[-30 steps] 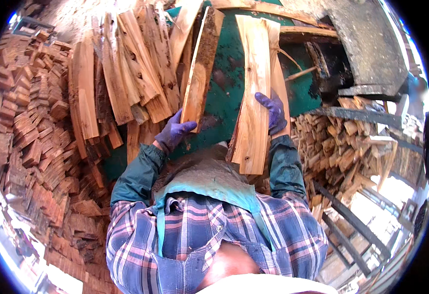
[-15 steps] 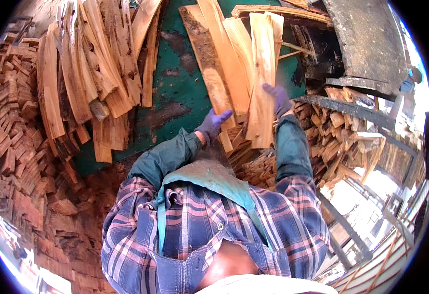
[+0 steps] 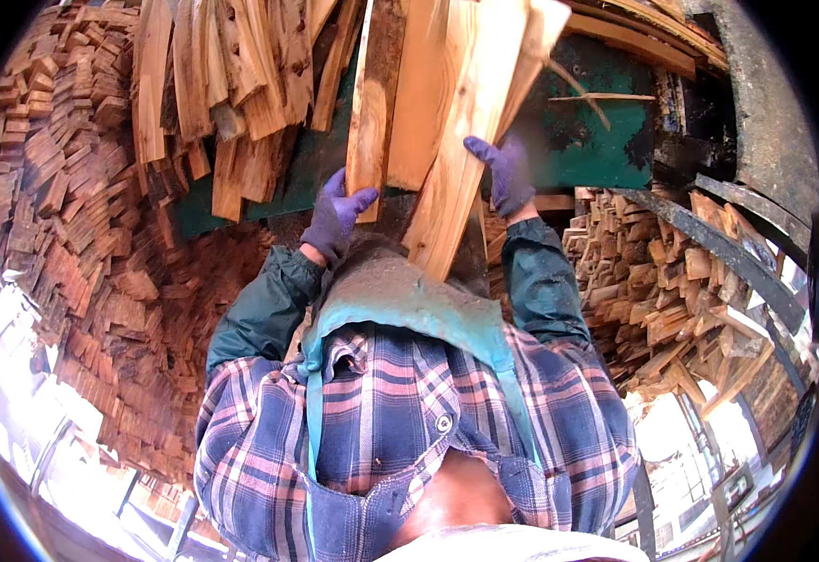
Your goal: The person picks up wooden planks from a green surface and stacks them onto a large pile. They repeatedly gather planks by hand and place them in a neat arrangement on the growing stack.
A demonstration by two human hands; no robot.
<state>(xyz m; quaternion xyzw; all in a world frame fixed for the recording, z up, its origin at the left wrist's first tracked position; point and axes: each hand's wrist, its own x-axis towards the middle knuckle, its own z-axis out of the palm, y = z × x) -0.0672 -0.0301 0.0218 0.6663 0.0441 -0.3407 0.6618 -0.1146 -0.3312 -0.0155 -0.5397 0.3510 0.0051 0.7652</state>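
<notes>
Both my hands wear purple gloves. My left hand is closed on the lower end of a rough-edged wooden board, its thumb over the board's face. My right hand grips the right edge of a pale wooden board that slants down toward my apron. Between them lies a wide smooth board, partly covered by the slanting one. Another board shows behind on the right. The fingers under the boards are hidden.
A green worktop with worn patches lies under the boards. Several long boards are heaped at its left. Stacked wood pieces fill the left side, and more cut pieces are piled at the right, beneath a dark metal bar.
The view has shifted. The right board has gone from nearly upright to slanting, its lower end now by my apron. My hands are farther apart, and the boards have moved left over the worktop.
</notes>
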